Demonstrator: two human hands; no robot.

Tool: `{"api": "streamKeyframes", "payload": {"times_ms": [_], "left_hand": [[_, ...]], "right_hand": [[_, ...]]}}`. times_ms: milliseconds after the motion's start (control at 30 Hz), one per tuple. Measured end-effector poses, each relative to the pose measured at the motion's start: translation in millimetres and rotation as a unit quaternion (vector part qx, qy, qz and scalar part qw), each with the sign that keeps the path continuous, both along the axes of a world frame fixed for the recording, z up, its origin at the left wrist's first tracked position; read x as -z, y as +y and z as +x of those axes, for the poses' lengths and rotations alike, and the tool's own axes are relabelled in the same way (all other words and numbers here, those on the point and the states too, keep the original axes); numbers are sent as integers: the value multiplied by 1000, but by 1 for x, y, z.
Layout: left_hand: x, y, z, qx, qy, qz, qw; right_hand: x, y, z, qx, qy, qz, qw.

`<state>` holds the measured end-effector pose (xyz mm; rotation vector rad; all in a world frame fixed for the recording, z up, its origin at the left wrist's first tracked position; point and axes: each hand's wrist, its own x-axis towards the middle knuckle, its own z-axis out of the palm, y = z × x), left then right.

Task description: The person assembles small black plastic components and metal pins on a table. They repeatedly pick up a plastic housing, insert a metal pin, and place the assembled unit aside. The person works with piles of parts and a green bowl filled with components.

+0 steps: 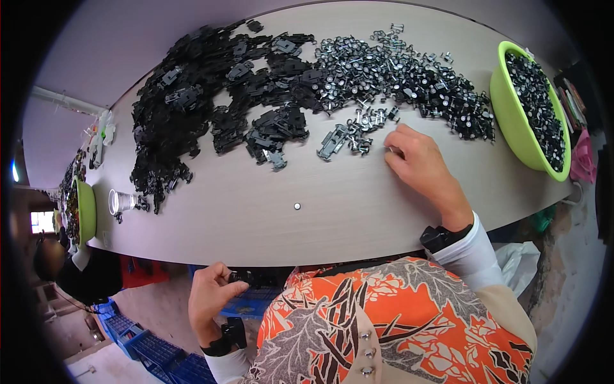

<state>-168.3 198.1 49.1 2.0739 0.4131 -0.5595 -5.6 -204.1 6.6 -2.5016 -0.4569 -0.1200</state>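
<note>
My right hand point(419, 160) is over the table, its fingers curled and pinched together; a small bright bit shows at the fingertips, too small to name. Just left of it lies a small cluster of wheel axles point(366, 125) beside a dark grey toy car chassis point(332, 142). My left hand point(214, 291) hangs below the table's front edge, closed with thumb against fingers. Dark parts show beside its thumb, above a blue crate point(246, 307); what the fingers hold is not clear. A single small wheel point(297, 206) lies alone on the table.
A big heap of black plastic chassis point(173, 109) covers the table's left. Wheel axles point(384, 70) are piled at the far middle and right. A green basin point(505, 96) of axles stands right. At left are a clear cup point(118, 201), another green basin point(86, 211) and a person point(89, 272).
</note>
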Motion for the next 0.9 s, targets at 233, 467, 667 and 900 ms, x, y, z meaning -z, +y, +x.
{"api": "streamKeyframes", "payload": {"times_ms": [233, 467, 667, 900], "left_hand": [[-22, -72, 79, 80, -217, 65, 971], [25, -179, 182, 219, -418, 210, 856], [31, -183, 196, 198, -373, 196, 885], [18, -176, 172, 91, -21, -325, 941]], "right_hand": [[-14, -8, -7, 2, 27, 34, 999], [-14, -5, -6, -59, 31, 44, 997], [-7, -13, -7, -52, 24, 28, 998], [-26, 2, -20, -112, -58, 222, 967]]}}
